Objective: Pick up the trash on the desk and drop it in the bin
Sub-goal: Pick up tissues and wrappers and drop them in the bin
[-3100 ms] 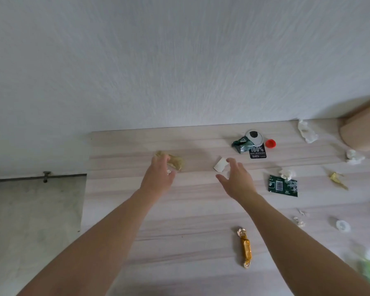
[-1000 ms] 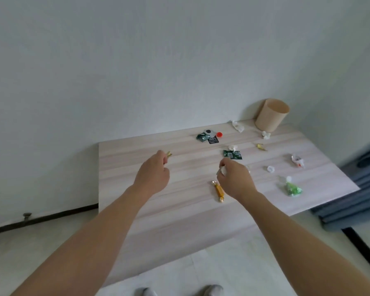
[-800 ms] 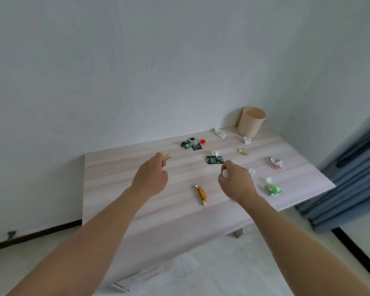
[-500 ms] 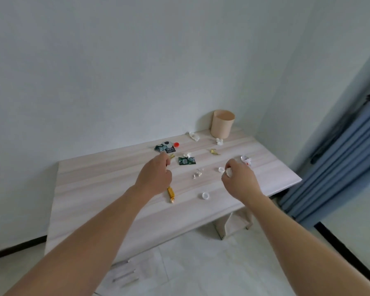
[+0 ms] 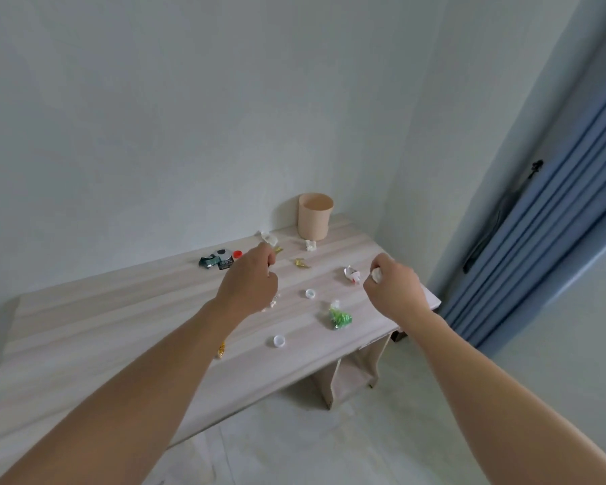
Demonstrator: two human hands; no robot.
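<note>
A beige round bin (image 5: 315, 216) stands open at the far right corner of the pale wooden desk (image 5: 84, 330). My left hand (image 5: 249, 285) hovers over the desk's middle, fingers shut on a small gold wrapper (image 5: 278, 249) that pokes out past the fingertips. My right hand (image 5: 392, 290) hangs near the desk's right edge, shut on a white scrap of paper (image 5: 376, 274). Both hands are well short of the bin. Loose trash lies between them: a green wrapper (image 5: 340, 317), two white caps (image 5: 310, 293) (image 5: 279, 341), a crumpled white-and-red wrapper (image 5: 352, 274).
Further trash sits near the wall: dark green packets with a foil lid (image 5: 217, 260), a red cap (image 5: 238, 254), white tissue bits (image 5: 310, 244), a gold scrap (image 5: 301, 263). A gold candy (image 5: 221, 350) peeks from under my left forearm. Blue curtains (image 5: 553, 218) hang at right.
Both hands closed on their pieces at the desk's left part and have since travelled rightward along the desk towards the bin, and my view has swung right with them.
</note>
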